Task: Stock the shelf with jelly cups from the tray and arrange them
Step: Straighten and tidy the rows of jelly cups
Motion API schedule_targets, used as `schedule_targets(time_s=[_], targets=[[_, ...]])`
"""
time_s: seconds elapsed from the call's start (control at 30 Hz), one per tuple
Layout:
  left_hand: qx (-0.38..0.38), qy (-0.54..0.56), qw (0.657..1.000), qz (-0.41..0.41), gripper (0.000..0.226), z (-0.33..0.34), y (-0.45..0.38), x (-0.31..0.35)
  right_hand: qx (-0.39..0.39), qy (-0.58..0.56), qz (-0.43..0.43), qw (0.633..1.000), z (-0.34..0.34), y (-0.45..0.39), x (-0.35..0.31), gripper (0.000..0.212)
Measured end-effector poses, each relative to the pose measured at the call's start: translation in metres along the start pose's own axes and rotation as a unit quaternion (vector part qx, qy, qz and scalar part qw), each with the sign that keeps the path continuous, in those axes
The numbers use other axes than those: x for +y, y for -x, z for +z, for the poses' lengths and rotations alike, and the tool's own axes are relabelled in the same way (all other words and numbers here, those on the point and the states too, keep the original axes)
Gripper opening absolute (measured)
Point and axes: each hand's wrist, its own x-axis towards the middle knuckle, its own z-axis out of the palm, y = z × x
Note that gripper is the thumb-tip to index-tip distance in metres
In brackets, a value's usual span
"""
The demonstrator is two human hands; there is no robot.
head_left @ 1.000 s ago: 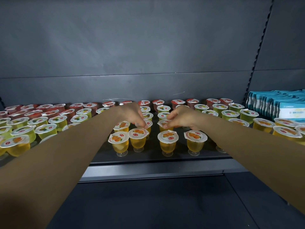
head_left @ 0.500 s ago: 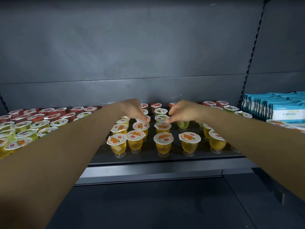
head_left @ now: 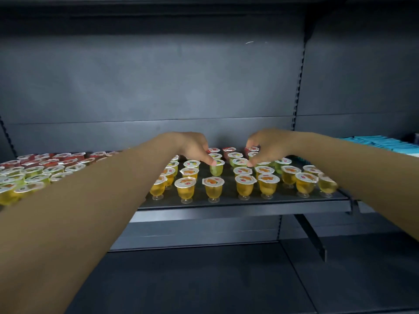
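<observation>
Two bare arms reach over a dark shelf (head_left: 238,203) crowded with jelly cups. The left hand (head_left: 195,147) curls its fingers, thumb tip touching the lid of a green jelly cup (head_left: 216,168) mid-shelf. Just right of that cup, the right hand (head_left: 266,146) pinches another green cup (head_left: 260,163) by its rim.
</observation>
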Motion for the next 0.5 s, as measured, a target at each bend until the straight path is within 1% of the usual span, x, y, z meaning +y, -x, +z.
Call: schedule_targets(time_s=[0.1, 0.2, 0.27, 0.37, 0.5], targets=[[-0.002, -0.011, 1.000, 0.015, 0.057, -0.001, 0.009, 0.018, 0.002, 0.010, 0.023, 1.000, -0.003, 0.025, 0.009, 0.054], [0.001, -0.010, 0.999, 0.036, 0.054, -0.002, 0.014, 0.030, 0.007, -0.007, 0.052, 0.999, -0.005, 0.052, 0.014, 0.054], [0.008, 0.005, 0.999, 0.044, 0.056, -0.001, 0.015, 0.036, 0.008, -0.030, 0.070, 0.997, -0.005, 0.067, 0.016, 0.055], [0.032, 0.037, 0.997, 0.051, 0.052, 0.005, 0.013, 0.047, 0.017, -0.040, 0.085, 0.995, 0.000, 0.080, 0.023, 0.056], [0.047, 0.066, 0.996, 0.048, 0.055, 0.018, 0.010, 0.061, 0.017, -0.062, 0.102, 0.993, 0.010, 0.091, 0.034, 0.057]])
